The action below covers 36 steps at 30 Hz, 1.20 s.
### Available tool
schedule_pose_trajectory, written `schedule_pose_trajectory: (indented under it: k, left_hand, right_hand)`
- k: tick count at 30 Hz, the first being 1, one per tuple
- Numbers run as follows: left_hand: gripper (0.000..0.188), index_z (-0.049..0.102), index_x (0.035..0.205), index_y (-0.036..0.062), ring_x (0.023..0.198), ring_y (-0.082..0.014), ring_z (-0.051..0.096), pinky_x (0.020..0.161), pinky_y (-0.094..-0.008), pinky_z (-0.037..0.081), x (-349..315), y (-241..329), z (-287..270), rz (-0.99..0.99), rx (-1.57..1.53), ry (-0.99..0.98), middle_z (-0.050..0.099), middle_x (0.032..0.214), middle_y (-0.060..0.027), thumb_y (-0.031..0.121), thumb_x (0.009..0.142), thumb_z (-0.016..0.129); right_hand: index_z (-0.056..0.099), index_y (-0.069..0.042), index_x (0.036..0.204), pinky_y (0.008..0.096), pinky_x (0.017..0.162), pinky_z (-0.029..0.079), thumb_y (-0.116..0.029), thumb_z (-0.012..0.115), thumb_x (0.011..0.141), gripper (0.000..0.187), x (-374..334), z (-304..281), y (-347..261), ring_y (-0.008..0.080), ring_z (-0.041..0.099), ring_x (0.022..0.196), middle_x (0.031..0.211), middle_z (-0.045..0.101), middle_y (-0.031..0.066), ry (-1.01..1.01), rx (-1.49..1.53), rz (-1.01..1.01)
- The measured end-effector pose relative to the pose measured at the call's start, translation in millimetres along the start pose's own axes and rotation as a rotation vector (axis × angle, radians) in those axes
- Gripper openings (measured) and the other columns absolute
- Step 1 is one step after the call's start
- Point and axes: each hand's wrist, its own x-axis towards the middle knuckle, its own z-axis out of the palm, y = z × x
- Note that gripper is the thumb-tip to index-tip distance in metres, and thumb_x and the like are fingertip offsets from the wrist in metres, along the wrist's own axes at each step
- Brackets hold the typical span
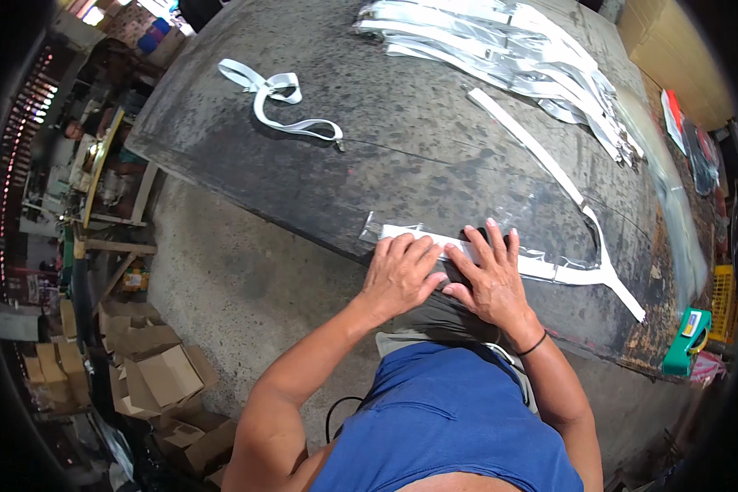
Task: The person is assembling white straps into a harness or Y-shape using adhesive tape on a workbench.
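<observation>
A pair of white elastic suspenders (541, 269) lies along the table's near edge, its folded left part in or under a clear plastic sleeve (371, 227). My left hand (400, 271) rests on the left end, fingers side by side and slightly bent over the band, thumb apart. Just to its right, my right hand (494, 283) presses on the same band, fingers spread. Whether the band runs inside the sleeve beneath my hands is hidden. Right of my hands the suspenders fork; one long strap (529, 146) reaches up the table and a short end points toward the near right corner.
Another white strap (291, 119) lies looped at the far left of the dark table (369, 172). A heap of bagged white straps (500, 49) covers the far right. Clear plastic (672, 197) and a green tape dispenser (687, 340) line the right edge. Cardboard boxes (168, 377) sit on the floor.
</observation>
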Motion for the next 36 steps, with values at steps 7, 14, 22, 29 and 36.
schedule_pose_trajectory:
  k: [7,14,22,29,36]
  left_hand:
    - [0.047,0.065,0.120,0.0080,0.108,-0.0263,0.052,0.093,-0.0423,0.039,-1,0,0,0.029,-0.003,0.012,0.060,0.119,-0.0048,0.033,0.082,0.075]
    - [0.046,0.065,0.117,0.0083,0.110,-0.0287,0.054,0.090,-0.0430,0.040,9,-4,0,0.042,0.020,0.019,0.061,0.119,-0.0061,0.033,0.079,0.076]
    - [0.044,0.065,0.116,0.0012,0.106,-0.0389,0.058,0.092,-0.0494,0.043,7,-9,-8,0.094,0.017,-0.050,0.063,0.115,-0.0165,0.026,0.081,0.074]
    - [0.044,0.062,0.125,0.0008,0.112,-0.0405,0.053,0.098,-0.0495,0.040,-2,-33,9,0.181,0.049,-0.093,0.058,0.123,-0.0188,0.023,0.088,0.068]
    - [0.039,0.070,0.120,0.0081,0.106,-0.0367,0.063,0.092,-0.0485,0.047,14,-16,-1,0.253,0.168,-0.071,0.067,0.118,-0.0157,0.034,0.090,0.072]
  right_hand:
    - [0.059,-0.020,0.136,0.0673,0.113,0.021,-0.046,0.074,0.082,0.062,-6,-13,-3,0.0429,0.030,0.142,0.147,0.044,0.0159,0.033,0.030,-0.006]
    - [0.071,-0.004,0.102,0.0320,0.063,0.050,0.006,0.069,0.083,0.022,-94,-72,27,0.0234,0.063,0.070,0.080,0.065,0.0105,0.389,0.392,0.377]
    - [0.063,-0.001,0.091,0.0260,0.066,0.048,-0.016,0.064,0.098,0.017,-283,-130,131,0.0083,0.057,0.070,0.078,0.062,0.0013,1.137,0.482,1.080]
    - [0.064,-0.004,0.097,0.0247,0.062,0.047,-0.023,0.061,0.099,0.019,-459,-202,195,0.0077,0.053,0.067,0.076,0.055,-0.0028,1.564,0.428,1.399]
    - [0.067,-0.006,0.109,0.0366,0.076,0.048,-0.033,0.064,0.095,0.030,-451,-256,255,0.0177,0.058,0.092,0.105,0.066,0.0056,1.021,0.425,1.672]
